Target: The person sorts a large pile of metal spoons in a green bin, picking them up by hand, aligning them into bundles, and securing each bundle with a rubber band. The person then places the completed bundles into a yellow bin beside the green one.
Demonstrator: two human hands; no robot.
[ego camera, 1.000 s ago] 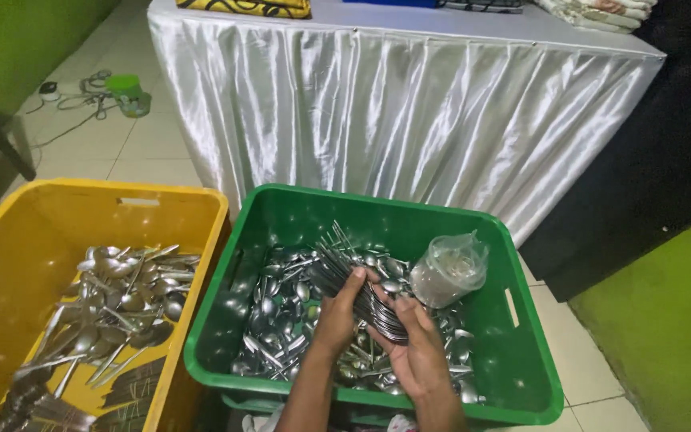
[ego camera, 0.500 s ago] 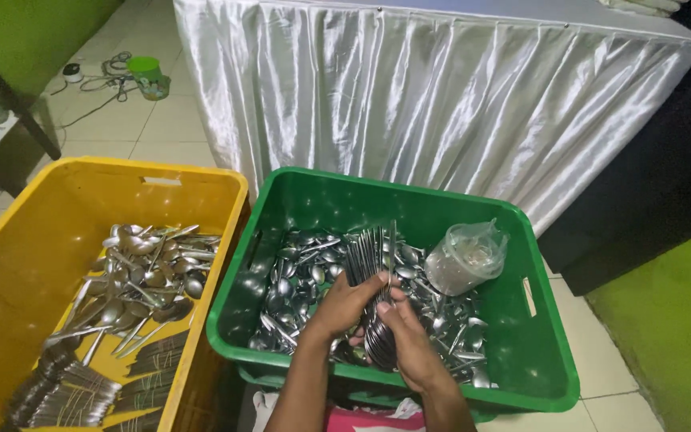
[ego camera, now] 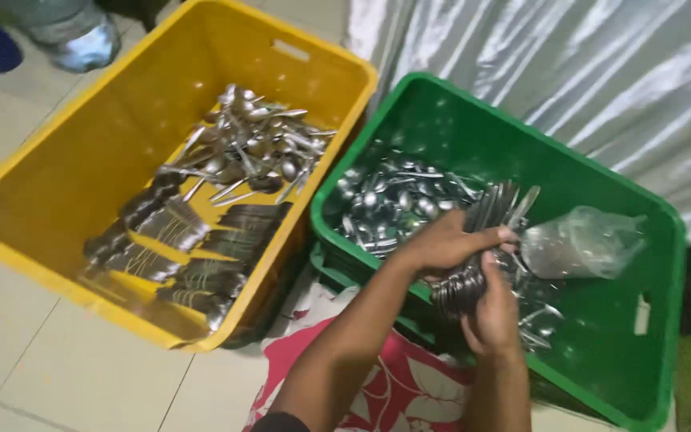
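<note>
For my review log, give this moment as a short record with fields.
left hand: grips the upper part of a bundle of spoons
right hand: supports the bundle's lower end
green crate: loose cutlery, clear plastic bag
yellow crate: loose spoons, tied bundles
backdrop: silver table skirt

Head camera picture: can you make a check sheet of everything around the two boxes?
Surface: pale tiled floor.
Job's things: bunch of metal spoons gripped over green plastic crate of loose cutlery.
Clutter: clear plastic bag in green crate; yellow plastic crate holding loose spoons and tied bundles.
Grippers: left hand and right hand both hold the bunch.
Cables: nothing seen.
Surroundings: shiny silver table skirt; red floral cloth.
</note>
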